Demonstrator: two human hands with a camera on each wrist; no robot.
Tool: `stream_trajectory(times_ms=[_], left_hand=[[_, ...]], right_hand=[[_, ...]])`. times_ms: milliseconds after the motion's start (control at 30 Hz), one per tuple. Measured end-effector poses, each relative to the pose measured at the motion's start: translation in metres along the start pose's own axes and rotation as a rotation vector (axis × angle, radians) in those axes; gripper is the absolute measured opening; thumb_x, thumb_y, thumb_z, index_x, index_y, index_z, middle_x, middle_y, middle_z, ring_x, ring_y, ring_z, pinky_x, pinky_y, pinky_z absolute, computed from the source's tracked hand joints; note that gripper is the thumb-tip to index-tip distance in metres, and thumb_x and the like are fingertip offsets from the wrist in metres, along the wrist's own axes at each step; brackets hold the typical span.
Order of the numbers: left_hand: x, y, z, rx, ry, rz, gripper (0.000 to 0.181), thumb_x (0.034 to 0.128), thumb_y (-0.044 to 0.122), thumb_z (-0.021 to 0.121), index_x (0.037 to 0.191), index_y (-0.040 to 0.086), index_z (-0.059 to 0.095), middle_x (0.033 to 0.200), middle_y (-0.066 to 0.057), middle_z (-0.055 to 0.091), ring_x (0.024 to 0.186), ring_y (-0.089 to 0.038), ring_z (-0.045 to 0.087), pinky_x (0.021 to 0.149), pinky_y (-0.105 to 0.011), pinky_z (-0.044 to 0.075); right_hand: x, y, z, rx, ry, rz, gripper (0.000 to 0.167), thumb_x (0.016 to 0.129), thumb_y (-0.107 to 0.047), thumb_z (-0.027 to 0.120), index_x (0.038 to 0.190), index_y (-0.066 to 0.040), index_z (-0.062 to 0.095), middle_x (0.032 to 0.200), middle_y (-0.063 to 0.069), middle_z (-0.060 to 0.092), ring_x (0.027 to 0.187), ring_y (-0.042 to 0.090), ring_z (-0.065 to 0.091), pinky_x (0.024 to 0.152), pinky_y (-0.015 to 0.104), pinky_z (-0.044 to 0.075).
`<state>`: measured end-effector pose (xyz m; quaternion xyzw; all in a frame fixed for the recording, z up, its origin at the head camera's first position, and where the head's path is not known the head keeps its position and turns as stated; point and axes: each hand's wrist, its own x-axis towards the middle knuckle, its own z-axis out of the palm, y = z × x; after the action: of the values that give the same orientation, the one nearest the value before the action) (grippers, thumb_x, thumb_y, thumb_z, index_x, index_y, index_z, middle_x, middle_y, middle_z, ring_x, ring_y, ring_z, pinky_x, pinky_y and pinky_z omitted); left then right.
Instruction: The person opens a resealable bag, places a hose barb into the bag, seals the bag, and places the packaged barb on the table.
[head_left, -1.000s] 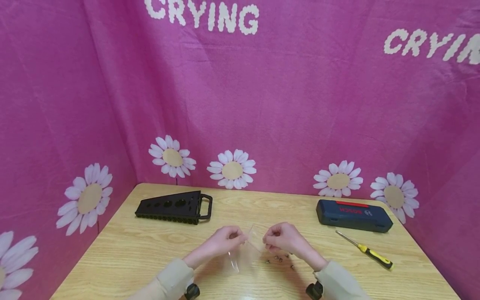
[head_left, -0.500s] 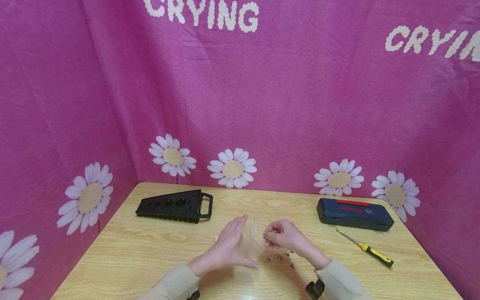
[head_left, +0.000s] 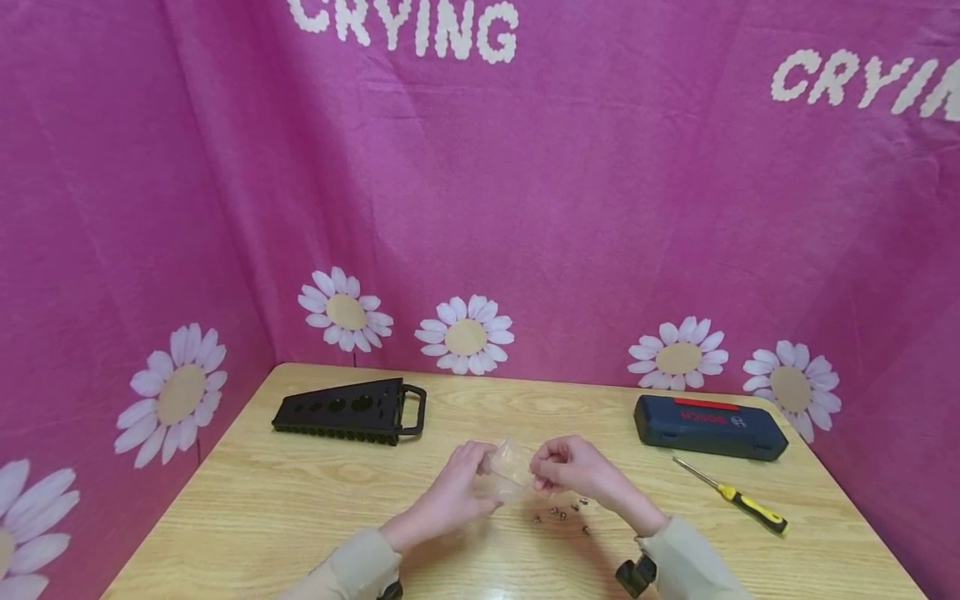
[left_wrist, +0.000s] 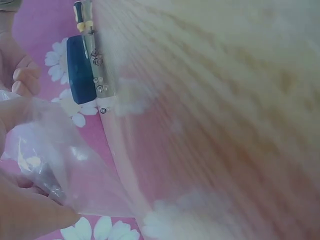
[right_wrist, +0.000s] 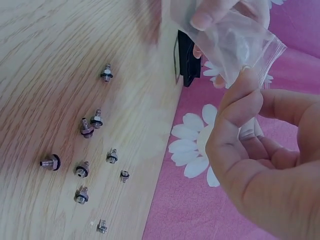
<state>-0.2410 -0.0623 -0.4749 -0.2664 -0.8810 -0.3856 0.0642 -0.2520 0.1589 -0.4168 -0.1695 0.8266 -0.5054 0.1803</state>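
A clear plastic bag [head_left: 510,468] is held between both hands, above the table and slightly crumpled. My left hand [head_left: 448,497] grips its left side, thumb in front and fingers behind in the right wrist view. At the opposite edge of the bag, my right hand [head_left: 581,473] pinches the film between thumb and forefinger, its other fingers curled. Several small metal threaded fittings [right_wrist: 82,169] with dark rings lie loose on the wood, below and near the right hand. Whether the bag holds anything is hard to tell through its glare.
A black wrench rack [head_left: 345,412] with a handle lies at the back left of the wooden table [head_left: 247,517]. To the back right sits a dark blue Bosch case [head_left: 708,427], with a yellow and black screwdriver [head_left: 738,500] in front. A pink flowered cloth [head_left: 570,208] hangs behind.
My left hand spread its fingers beside the bag half a second ago, and now grips the bag again. The right hand keeps its pinch nearly in place. The fittings have not moved.
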Motion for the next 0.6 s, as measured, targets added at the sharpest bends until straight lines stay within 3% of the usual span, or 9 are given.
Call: stream_trajectory(times_ms=[133, 267, 500, 600], left_hand=[[-0.0005, 0.0016, -0.0016, -0.096, -0.011, -0.047, 0.039, 0.0766, 0.004, 0.079, 0.108, 0.006, 0.055, 0.106, -0.004, 0.063, 0.104, -0.021, 0.06, 0.093, -0.035, 0.053], [-0.0015, 0.0019, -0.0031, -0.176, -0.024, -0.079, 0.034, 0.0785, 0.002, 0.076, 0.105, 0.01, 0.056, 0.112, -0.007, 0.069, 0.112, -0.028, 0.064, 0.1, -0.048, 0.052], [-0.001, -0.0012, -0.0046, -0.299, -0.012, -0.087, 0.052, 0.0806, 0.002, 0.075, 0.129, 0.009, 0.057, 0.114, -0.008, 0.072, 0.111, -0.029, 0.065, 0.102, -0.049, 0.052], [-0.0012, -0.0029, -0.0051, -0.356, -0.002, -0.101, 0.054, 0.0804, 0.002, 0.075, 0.131, 0.008, 0.058, 0.113, -0.01, 0.072, 0.112, -0.031, 0.065, 0.104, -0.054, 0.049]], right_hand=[[-0.0002, 0.0011, -0.0009, 0.002, -0.001, 0.005, 0.025, 0.097, -0.012, 0.059, 0.099, 0.013, 0.062, 0.073, 0.0, 0.068, 0.069, 0.01, 0.066, 0.071, 0.036, 0.062], [-0.0002, 0.0017, -0.0018, 0.014, -0.006, 0.013, 0.026, 0.097, -0.012, 0.059, 0.098, 0.014, 0.061, 0.072, -0.001, 0.067, 0.067, 0.009, 0.065, 0.07, 0.035, 0.062], [-0.0016, -0.0017, -0.0019, 0.008, 0.012, -0.019, 0.026, 0.097, -0.014, 0.06, 0.098, 0.012, 0.062, 0.072, 0.001, 0.067, 0.067, 0.009, 0.065, 0.068, 0.035, 0.062], [-0.0032, -0.0047, -0.0014, 0.002, 0.028, -0.032, 0.027, 0.097, -0.016, 0.062, 0.097, 0.01, 0.063, 0.074, 0.006, 0.069, 0.067, 0.01, 0.065, 0.068, 0.035, 0.062]])
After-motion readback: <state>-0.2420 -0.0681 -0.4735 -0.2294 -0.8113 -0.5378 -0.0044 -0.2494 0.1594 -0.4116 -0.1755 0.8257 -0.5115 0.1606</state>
